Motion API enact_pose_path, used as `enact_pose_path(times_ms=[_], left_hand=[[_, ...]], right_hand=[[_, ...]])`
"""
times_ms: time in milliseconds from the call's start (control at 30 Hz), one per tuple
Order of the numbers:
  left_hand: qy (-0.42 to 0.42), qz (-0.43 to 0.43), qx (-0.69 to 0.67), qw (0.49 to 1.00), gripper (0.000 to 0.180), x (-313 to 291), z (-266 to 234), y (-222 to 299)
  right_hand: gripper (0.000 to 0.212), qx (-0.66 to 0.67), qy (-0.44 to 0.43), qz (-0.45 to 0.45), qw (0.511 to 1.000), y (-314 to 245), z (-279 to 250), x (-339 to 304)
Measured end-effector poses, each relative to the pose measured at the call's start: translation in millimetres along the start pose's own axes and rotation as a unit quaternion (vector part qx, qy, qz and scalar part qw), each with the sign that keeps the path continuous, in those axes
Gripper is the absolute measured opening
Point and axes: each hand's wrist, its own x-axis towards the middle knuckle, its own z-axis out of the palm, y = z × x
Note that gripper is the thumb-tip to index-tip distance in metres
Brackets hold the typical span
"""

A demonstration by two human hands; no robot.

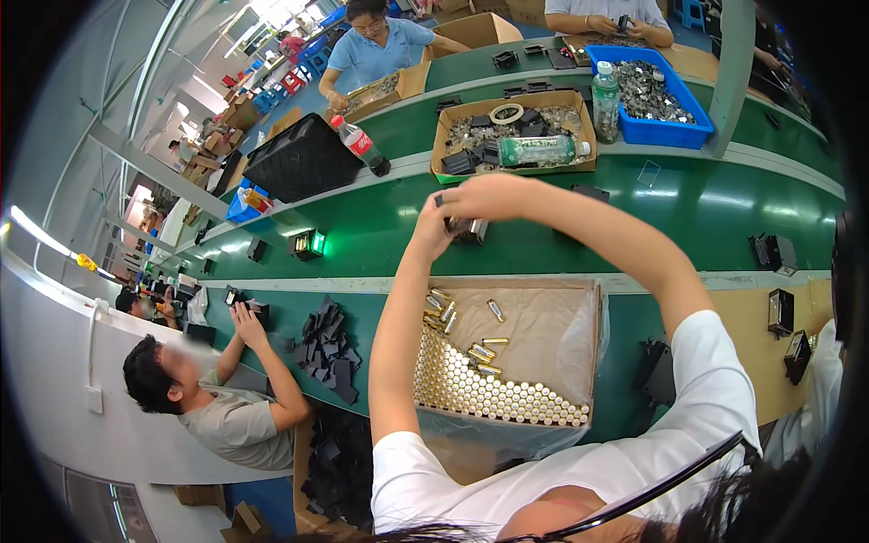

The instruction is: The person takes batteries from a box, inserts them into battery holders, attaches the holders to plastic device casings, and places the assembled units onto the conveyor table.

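Observation:
Above the green conveyor belt [362, 244], both hands meet around a small black box-shaped device [472, 233], partly hidden by my fingers. My left hand [430, 230] closes on its left side, near a dark piece at the fingertips. Arching over from the right, my right hand [490, 195] has its fingers bent down at the device's top; their tips are hidden. Between my forearms sits an open cardboard box [595, 348] lined with clear plastic. Gold and silver cylindrical batteries [507, 398] stand packed upright in its near part, with several lying loose on top.
Black flat parts [328, 348] are heaped left of the box, near a co-worker's hands [250, 326]. A lit black device [307, 244] stands on the belt. Beyond are a parts carton [588, 166], a blue bin [665, 133] and a cola bottle [360, 145].

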Motion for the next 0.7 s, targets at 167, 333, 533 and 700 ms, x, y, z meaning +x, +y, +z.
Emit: enact_pose_path(times_ms=[167,333,533,700], left_hand=[[-0.002,-0.028,-0.066,0.997,0.023,6,0,-7],[0.073,-0.02,-0.145,0.987,0.026,6,-22,-7],[0.161,0.001,0.029,0.987,0.035,10,1,-2],[0.208,0.017,0.045,0.977,0.041,3,-14,-1]], right_hand=[[0.013,-0.108,-0.096,-0.107,0.984,41,24,25],[0.013,0.038,0.025,-0.082,0.996,40,23,38],[0.021,0.218,0.141,0.214,0.942,43,44,15],[0.024,0.212,0.081,0.319,0.92,12,39,24]])
